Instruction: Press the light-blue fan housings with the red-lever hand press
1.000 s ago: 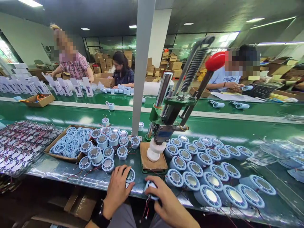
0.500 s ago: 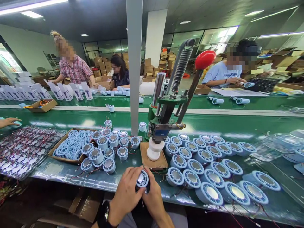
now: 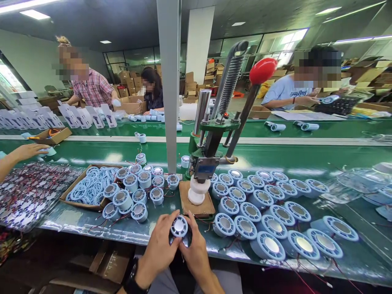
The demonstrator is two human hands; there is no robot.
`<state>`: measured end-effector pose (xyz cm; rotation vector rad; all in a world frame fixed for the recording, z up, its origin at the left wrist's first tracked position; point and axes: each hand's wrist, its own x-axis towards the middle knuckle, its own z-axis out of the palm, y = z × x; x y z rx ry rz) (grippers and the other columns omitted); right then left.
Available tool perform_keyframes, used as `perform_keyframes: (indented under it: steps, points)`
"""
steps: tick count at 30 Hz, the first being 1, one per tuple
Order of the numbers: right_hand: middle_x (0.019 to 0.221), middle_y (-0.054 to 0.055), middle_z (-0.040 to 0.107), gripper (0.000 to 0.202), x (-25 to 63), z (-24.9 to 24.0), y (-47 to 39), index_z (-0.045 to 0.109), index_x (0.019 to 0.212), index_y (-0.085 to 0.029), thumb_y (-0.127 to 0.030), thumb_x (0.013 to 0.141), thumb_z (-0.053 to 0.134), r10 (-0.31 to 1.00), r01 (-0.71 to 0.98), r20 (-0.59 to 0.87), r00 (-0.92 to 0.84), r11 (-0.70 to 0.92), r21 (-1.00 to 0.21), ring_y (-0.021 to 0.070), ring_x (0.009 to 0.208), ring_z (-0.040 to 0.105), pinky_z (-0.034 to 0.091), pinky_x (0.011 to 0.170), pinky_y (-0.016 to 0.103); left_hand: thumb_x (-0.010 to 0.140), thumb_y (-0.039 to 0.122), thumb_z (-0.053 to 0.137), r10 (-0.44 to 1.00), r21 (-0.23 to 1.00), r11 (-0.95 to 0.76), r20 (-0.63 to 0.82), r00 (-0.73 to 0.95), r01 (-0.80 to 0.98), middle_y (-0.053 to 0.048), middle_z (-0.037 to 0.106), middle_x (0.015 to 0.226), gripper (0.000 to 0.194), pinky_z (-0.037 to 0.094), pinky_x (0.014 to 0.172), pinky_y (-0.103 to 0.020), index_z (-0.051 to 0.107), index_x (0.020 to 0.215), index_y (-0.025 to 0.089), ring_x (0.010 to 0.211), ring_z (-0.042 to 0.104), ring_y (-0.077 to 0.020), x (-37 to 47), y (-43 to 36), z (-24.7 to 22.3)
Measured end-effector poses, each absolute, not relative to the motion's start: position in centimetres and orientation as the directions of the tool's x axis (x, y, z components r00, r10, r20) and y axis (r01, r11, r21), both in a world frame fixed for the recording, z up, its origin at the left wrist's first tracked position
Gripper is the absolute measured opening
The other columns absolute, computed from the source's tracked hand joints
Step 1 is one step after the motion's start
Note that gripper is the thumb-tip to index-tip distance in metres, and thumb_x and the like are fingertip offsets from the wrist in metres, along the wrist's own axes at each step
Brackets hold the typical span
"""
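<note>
Between my two hands, at the table's front edge, is a light blue round housing (image 3: pixel 179 226) with a slotted ring and a silver disc facing up. My left hand (image 3: pixel 161 241) curls around its left side, and my right hand (image 3: pixel 193 241) grips its right side, thumbs at the near edge. Just beyond stands a hand press (image 3: pixel 208 151) with a red-knobbed lever (image 3: pixel 262 71). Its white plunger (image 3: pixel 199 190) is over a brown pad (image 3: pixel 206 209). Similar housings with thin wires stand in a cluster (image 3: pixel 131 183) to the left and in rows (image 3: pixel 271 226) to the right.
A cardboard box of light blue rings (image 3: pixel 92 185) stands left of the cluster. Farther left lie flat parts with red wires (image 3: pixel 33 192). A co-worker's hand (image 3: pixel 32 152) reaches in from the left. A grey post (image 3: pixel 170 90) rises behind the press. Other people work across the green table.
Both my hands keep hold of the housing, its disc now turned more toward me. At the left, the co-worker's hand has reached farther in with a light blue part. The view has shifted slightly.
</note>
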<state>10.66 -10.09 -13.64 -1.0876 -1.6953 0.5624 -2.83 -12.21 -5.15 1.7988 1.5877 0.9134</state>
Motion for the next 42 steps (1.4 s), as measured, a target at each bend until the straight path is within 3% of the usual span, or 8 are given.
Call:
perform_keyframes:
  steps: [10, 16, 20, 25, 29, 34, 39, 42]
  points:
    - [0.132, 0.011, 0.060, 0.078, 10.6, -13.7, -10.2, 0.030, 0.152, -0.020, -0.012, 0.078, 0.054, 0.875, 0.421, 0.475, -0.098, 0.468, -0.777, 0.0222, 0.119, 0.062, 0.055, 0.098, 0.036, 0.070, 0.003, 0.054, 0.997, 0.844, -0.076, 0.065, 0.038, 0.531, -0.010, 0.056, 0.139, 0.078, 0.040, 0.115, -0.049, 0.044, 0.144, 0.024, 0.131, 0.049, -0.0256, -3.3, -12.0, -5.2]
    - [0.138, 0.011, 0.056, 0.068, 11.9, -12.3, -10.1, 0.047, 0.144, -0.022, -0.006, 0.079, 0.047, 0.855, 0.520, 0.408, -0.320, 0.518, -0.679, 0.0234, 0.126, 0.057, 0.054, 0.102, 0.037, 0.087, 0.022, 0.052, 0.997, 0.887, -0.073, 0.050, 0.061, 0.456, -0.015, 0.040, 0.154, 0.062, 0.030, 0.120, -0.052, 0.038, 0.148, 0.016, 0.144, 0.037, -0.0280, -3.0, -12.5, -8.7]
    - [0.138, 0.009, 0.055, 0.068, 16.5, -3.1, -8.4, 0.048, 0.144, -0.027, -0.012, 0.079, 0.058, 0.747, 0.562, 0.444, -0.495, 0.665, -0.491, 0.0264, 0.125, 0.057, 0.056, 0.100, 0.040, 0.077, 0.018, 0.059, 0.997, 0.878, -0.059, 0.077, -0.018, 0.475, -0.014, 0.057, 0.139, 0.060, 0.040, 0.114, -0.049, 0.052, 0.136, 0.016, 0.130, 0.053, -0.0289, -2.7, -11.5, -8.4]
    - [0.128, 0.011, 0.060, 0.041, 21.2, 18.0, -2.6, 0.059, 0.130, -0.017, -0.021, 0.089, 0.059, 0.450, 0.706, 0.882, -0.143, 0.671, -0.228, 0.0260, 0.128, 0.051, 0.043, 0.111, 0.048, 0.067, 0.019, 0.065, 0.986, 0.883, -0.140, 0.164, -0.015, 0.449, -0.010, 0.068, 0.123, 0.056, 0.045, 0.107, -0.045, 0.061, 0.123, 0.016, 0.114, 0.063, -0.0280, -3.0, -6.6, -3.5]
    - [0.108, 0.008, 0.066, 0.031, 20.5, 26.5, 4.8, 0.060, 0.122, -0.008, -0.014, 0.094, 0.048, 0.517, 0.634, 0.856, 0.017, 0.656, -0.409, 0.0135, 0.100, 0.063, 0.049, 0.095, 0.034, 0.066, 0.019, 0.067, 0.977, 0.922, -0.212, 0.213, 0.033, 0.323, -0.011, 0.069, 0.119, 0.056, 0.045, 0.106, -0.046, 0.061, 0.121, 0.013, 0.110, 0.063, -0.0279, -1.5, -2.0, -1.8]
    - [0.070, 0.000, 0.059, 0.029, 18.4, 25.0, 10.9, 0.066, 0.086, -0.009, -0.010, 0.092, 0.037, 0.533, 0.458, 0.846, 0.015, 0.749, -0.479, 0.0096, 0.071, 0.062, 0.051, 0.076, 0.025, 0.067, 0.015, 0.070, 0.960, 0.949, -0.246, 0.212, 0.182, 0.197, -0.010, 0.070, 0.115, 0.050, 0.048, 0.102, -0.041, 0.063, 0.116, 0.011, 0.105, 0.065, -0.0249, 1.0, 1.3, -2.5]
    - [0.066, -0.002, 0.054, 0.041, 19.0, 26.1, 10.9, 0.065, 0.087, -0.005, -0.018, 0.097, 0.028, 0.624, 0.360, 0.781, 0.017, 0.725, -0.587, 0.0070, 0.064, 0.062, 0.049, 0.069, 0.022, 0.070, 0.024, 0.076, 0.950, 0.968, -0.213, 0.173, 0.261, 0.131, -0.011, 0.070, 0.113, 0.049, 0.049, 0.099, -0.041, 0.063, 0.116, 0.011, 0.103, 0.065, -0.0253, 0.9, 1.7, -3.4]
    - [0.077, 0.001, 0.058, 0.045, 20.4, 25.0, 5.1, 0.067, 0.095, -0.009, -0.027, 0.100, 0.026, 0.576, 0.390, 0.818, -0.006, 0.754, -0.528, 0.0088, 0.075, 0.065, 0.050, 0.075, 0.026, 0.071, 0.028, 0.077, 0.951, 0.974, -0.206, 0.176, 0.254, 0.098, -0.013, 0.065, 0.124, 0.062, 0.046, 0.104, -0.043, 0.056, 0.128, 0.012, 0.113, 0.061, -0.0275, 0.7, 1.1, -4.3]
